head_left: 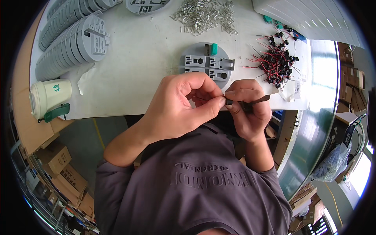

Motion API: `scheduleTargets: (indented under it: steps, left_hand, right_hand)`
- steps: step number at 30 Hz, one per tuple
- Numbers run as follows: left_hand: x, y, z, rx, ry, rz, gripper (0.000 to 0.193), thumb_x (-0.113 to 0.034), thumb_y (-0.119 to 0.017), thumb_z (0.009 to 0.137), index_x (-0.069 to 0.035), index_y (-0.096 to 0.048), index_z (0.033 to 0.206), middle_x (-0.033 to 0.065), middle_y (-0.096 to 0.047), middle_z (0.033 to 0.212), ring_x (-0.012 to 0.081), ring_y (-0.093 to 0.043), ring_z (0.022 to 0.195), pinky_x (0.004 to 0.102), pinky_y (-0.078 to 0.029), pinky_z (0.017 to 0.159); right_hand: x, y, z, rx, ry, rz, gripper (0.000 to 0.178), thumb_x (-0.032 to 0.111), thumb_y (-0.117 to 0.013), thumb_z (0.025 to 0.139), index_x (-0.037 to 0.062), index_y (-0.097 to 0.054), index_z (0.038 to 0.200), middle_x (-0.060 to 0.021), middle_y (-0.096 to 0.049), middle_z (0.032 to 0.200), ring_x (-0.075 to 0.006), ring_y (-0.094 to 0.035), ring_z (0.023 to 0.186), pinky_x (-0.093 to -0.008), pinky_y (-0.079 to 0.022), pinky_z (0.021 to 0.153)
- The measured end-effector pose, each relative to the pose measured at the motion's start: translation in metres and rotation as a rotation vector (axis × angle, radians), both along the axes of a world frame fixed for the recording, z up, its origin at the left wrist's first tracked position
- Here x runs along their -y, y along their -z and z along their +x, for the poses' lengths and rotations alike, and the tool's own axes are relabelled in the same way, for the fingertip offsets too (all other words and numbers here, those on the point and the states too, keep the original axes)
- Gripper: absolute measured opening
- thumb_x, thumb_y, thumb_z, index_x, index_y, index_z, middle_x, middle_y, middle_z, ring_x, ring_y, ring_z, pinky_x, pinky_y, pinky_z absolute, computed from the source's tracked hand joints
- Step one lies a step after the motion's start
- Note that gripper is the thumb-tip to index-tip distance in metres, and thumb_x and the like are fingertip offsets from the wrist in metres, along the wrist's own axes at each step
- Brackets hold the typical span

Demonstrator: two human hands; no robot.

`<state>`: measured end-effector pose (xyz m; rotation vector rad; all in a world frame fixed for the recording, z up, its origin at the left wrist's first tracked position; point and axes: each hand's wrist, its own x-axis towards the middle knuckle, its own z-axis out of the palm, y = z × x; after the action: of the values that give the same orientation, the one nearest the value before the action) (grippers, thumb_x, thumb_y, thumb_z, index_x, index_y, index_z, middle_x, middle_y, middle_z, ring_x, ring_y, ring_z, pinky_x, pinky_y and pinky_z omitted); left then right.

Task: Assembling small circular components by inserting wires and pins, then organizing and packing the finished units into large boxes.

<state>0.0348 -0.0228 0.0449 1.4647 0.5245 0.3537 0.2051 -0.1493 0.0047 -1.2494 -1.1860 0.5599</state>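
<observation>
Just in front of the table edge, my hands meet at the fingertips around a small black cylindrical buzzer (pixel 228 102). My left hand (pixel 192 103) is closed in a pinch, with a thin dark-red wire showing between its fingers. The fingertips of my right hand (pixel 250 105) pinch the buzzer from the other side. A slim dark brown tool (pixel 261 99) is tucked in the right hand; its kind cannot be made out. Just beyond lies a round grey plastic base (pixel 201 49) with a green terminal block (pixel 214 49) on it, its near part hidden by my left hand.
Stacked grey bases (pixel 74 43) stand at the left, near a cream cup (pixel 53 96) with a green handle. Bent metal clips (pixel 203 15) are heaped at the back. A pile of black buzzers with red wires (pixel 278 60) lies right, below a white bin (pixel 309 17).
</observation>
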Motion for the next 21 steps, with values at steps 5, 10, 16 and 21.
scheduleTargets:
  steps: [5,10,16,21]
  left_hand:
    - [0.000,-0.005,0.001,0.034,-0.054,-0.365,0.008,0.005,-0.073,0.092,0.002,-0.072,0.099,0.0036,-0.071,0.085,0.0073,-0.059,0.069,0.0175,-0.048,0.065]
    - [0.002,-0.008,-0.001,0.023,-0.131,-0.288,0.002,0.002,-0.074,0.092,0.001,-0.073,0.094,-0.0012,-0.068,0.077,0.0039,-0.054,0.064,0.0180,-0.045,0.060]
    - [0.000,-0.002,-0.003,0.058,-0.118,-0.040,0.005,0.002,-0.074,0.090,0.000,-0.073,0.094,0.0001,-0.068,0.079,0.0068,-0.053,0.064,0.0198,-0.044,0.060]
    - [0.001,-0.001,-0.001,0.125,-0.088,0.290,0.009,0.003,-0.074,0.088,-0.002,-0.073,0.096,0.0025,-0.069,0.084,0.0108,-0.053,0.068,0.0221,-0.045,0.065]
  right_hand:
    - [-0.001,-0.001,0.002,0.105,0.006,0.049,0.025,-0.009,-0.075,0.082,0.0005,-0.076,0.105,-0.0128,-0.071,0.104,-0.0210,-0.063,0.079,-0.0301,-0.051,0.068]
    - [-0.003,-0.004,0.002,0.049,0.000,0.037,0.024,-0.008,-0.076,0.083,0.0002,-0.076,0.105,-0.0126,-0.072,0.101,-0.0207,-0.063,0.077,-0.0295,-0.050,0.067]
    - [-0.006,-0.011,0.007,0.128,-0.043,0.083,0.024,-0.007,-0.078,0.082,-0.0001,-0.077,0.105,-0.0124,-0.073,0.100,-0.0198,-0.061,0.075,-0.0286,-0.049,0.066]
    - [-0.003,-0.020,0.008,0.101,-0.008,-0.032,0.026,-0.006,-0.080,0.081,0.0005,-0.077,0.106,-0.0124,-0.073,0.099,-0.0189,-0.060,0.075,-0.0277,-0.047,0.065]
